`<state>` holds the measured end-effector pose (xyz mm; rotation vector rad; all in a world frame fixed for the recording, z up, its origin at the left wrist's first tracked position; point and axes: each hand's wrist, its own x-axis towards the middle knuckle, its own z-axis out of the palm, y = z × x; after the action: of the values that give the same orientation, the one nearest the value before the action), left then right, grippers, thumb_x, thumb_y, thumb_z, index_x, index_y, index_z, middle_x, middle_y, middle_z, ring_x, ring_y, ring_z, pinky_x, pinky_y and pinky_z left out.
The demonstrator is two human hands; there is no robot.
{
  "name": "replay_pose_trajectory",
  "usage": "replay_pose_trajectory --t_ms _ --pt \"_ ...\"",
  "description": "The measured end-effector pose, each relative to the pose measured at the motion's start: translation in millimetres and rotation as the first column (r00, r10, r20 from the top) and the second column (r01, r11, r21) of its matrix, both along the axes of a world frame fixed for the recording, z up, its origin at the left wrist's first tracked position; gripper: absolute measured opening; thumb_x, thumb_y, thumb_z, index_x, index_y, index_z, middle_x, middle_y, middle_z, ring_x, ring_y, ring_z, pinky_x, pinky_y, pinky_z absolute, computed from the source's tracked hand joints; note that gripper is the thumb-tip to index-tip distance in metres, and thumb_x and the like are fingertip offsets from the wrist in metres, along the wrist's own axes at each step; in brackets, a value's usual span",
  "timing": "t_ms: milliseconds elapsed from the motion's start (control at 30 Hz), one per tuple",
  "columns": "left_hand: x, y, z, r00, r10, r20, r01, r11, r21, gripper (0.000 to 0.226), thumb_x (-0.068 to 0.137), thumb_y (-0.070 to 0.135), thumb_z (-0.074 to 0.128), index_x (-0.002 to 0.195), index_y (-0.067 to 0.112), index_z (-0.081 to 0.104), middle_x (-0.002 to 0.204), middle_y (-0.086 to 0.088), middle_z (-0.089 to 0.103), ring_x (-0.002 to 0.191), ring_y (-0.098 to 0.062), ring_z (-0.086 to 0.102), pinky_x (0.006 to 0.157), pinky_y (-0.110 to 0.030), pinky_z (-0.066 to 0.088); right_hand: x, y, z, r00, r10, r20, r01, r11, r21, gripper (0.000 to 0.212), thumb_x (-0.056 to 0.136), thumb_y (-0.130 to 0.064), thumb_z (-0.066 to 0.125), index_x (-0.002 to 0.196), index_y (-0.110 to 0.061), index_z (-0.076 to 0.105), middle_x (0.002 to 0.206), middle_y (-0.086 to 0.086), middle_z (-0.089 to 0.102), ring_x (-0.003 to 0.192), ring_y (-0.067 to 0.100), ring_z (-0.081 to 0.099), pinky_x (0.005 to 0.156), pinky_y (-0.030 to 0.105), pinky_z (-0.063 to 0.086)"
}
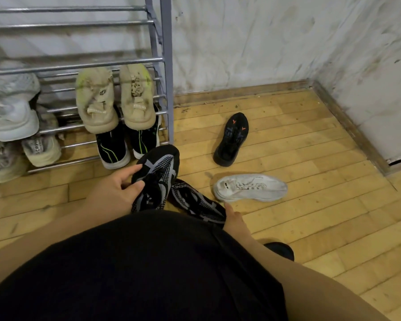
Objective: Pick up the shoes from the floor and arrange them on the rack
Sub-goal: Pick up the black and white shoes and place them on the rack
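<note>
Left hand: the left hand (pixel 116 189) is curling its thumb and fingers round the collar of a black-and-grey knit shoe (pixel 156 172), toe pointing toward the rack (pixel 166 66).
Right hand: the right hand (pixel 234 218) is gripping the end of the matching shoe (pixel 195 202), thumb on top, the other fingers hidden beneath it.
Step in hand: the person is probably gathering this pair to carry it to the rack.
Doing it well: it is likely paying to keep both toes facing the same way and to set each sole across two bars. The beige pair (pixel 116 100) is already filling the near corner, so the bare upper bars are looking like the better spot.
Waiting: a black shoe (pixel 232 140) and a white shoe (pixel 250 187) are lying on the floor (pixel 310 147), beside the rack.
</note>
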<state>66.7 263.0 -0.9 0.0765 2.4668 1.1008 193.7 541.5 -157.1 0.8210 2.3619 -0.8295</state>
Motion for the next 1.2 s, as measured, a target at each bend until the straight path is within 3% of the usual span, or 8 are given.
replay_pose_trajectory --t_ms 100,200,300,467,633,867,1033,1200 --pt "-2.0 -1.9 3.4 0.999 0.028 0.031 -0.029 0.999 0.039 0.049 0.102 0.027 0.058 0.149 0.037 0.047 0.122 0.003 0.066 0.108 -0.015 0.065 0.082 -0.023 0.05 2.5 0.6 -0.5 0.998 -0.053 -0.027 0.051 0.995 -0.086 0.102 0.085 -0.041 0.077 0.163 -0.03 0.012 0.144 0.009 0.049 0.128 0.029 0.055 0.106 0.038 0.048" --pt "-1.8 -3.8 8.4 0.998 0.051 0.028 -0.053 0.996 0.069 0.049 0.103 0.023 0.057 0.149 0.035 0.047 0.118 0.004 0.063 0.092 -0.002 0.06 0.07 -0.012 0.043 2.5 -0.1 10.0 0.983 -0.165 -0.086 0.144 0.966 -0.215 0.096 0.087 -0.032 0.079 0.162 -0.025 0.021 0.146 -0.001 0.055 0.133 0.021 0.054 0.099 0.022 0.039" --pt "-3.8 -6.6 19.0 0.998 0.065 0.013 -0.066 0.995 0.075 0.048 0.103 0.024 0.056 0.148 0.037 0.047 0.117 0.006 0.062 0.082 0.003 0.056 0.063 -0.012 0.041 -7.3 -0.8 34.6 0.929 -0.32 -0.188 0.267 0.928 -0.262 0.089 0.083 -0.03 0.084 0.157 -0.03 0.035 0.125 0.001 0.069 0.109 0.015 0.068 0.08 0.015 0.05" --pt "-6.2 -17.8 58.7 0.998 0.068 -0.009 -0.067 0.99 0.128 0.046 0.102 0.031 0.059 0.145 0.043 0.05 0.124 0.001 0.066 0.101 -0.011 0.064 0.077 -0.02 0.047 -50.6 -6.6 121.6 0.833 -0.412 -0.371 0.283 0.891 -0.354 0.067 0.078 -0.035 0.088 0.137 -0.024 0.058 0.098 -0.001 0.075 0.085 0.013 0.075 0.075 0.029 0.062" --pt "-22.1 -50.4 147.6 0.99 0.067 -0.123 -0.034 0.966 0.255 0.04 0.1 0.03 0.062 0.136 0.048 0.058 0.123 0.002 0.07 0.104 -0.014 0.071 0.095 -0.038 0.055 -99.2 -26.7 254.3 0.745 -0.321 -0.585 0.153 0.936 -0.318 0.052 0.074 -0.043 0.089 0.119 -0.027 0.068 0.103 -0.004 0.07 0.089 0.014 0.071 0.068 0.029 0.059" --pt "-2.6 -114.9 262.0 0.95 0.126 -0.284 0.024 0.881 0.473 0.044 0.103 0.019 0.057 0.14 0.042 0.056 0.112 0.005 0.076 0.096 -0.01 0.075 0.081 -0.026 0.058 -135.1 -106.7 421.5 0.612 -0.094 -0.785 -0.227 0.931 -0.288 0.037 0.084 -0.033 0.083 0.119 -0.037 0.073 0.11 0.0 0.074 0.095 0.014 0.075 0.086 0.033 0.061" --pt "14.4 -160.9 288.3 0.925 0.21 -0.316 0.01 0.819 0.574 0.058 0.104 0.013 0.054 0.141 0.056 0.042 0.099 0.018 0.077 0.093 -0.008 0.076 0.082 -0.03 0.059 -143.2 -169.4 465.1 0.526 0.001 -0.85 -0.367 0.902 -0.226 0.034 0.088 -0.038 0.076 0.118 -0.053 0.069 0.126 -0.002 0.072 0.117 0.017 0.069 0.102 0.043 0.056" --pt "14.2 -175.0 303.5 0.923 0.273 -0.269 -0.033 0.756 0.653 0.071 0.104 0.009 0.053 0.151 0.055 0.027 0.102 0.008 0.078 0.093 -0.015 0.077 0.084 -0.04 0.059 -132.8 -199.4 456.3 0.513 -0.182 -0.839 -0.35 0.848 -0.398 0.036 0.089 -0.033 0.077 0.122 -0.045 0.07 0.116 0.004 0.077 0.105 0.021 0.075 0.094 0.046 0.06"
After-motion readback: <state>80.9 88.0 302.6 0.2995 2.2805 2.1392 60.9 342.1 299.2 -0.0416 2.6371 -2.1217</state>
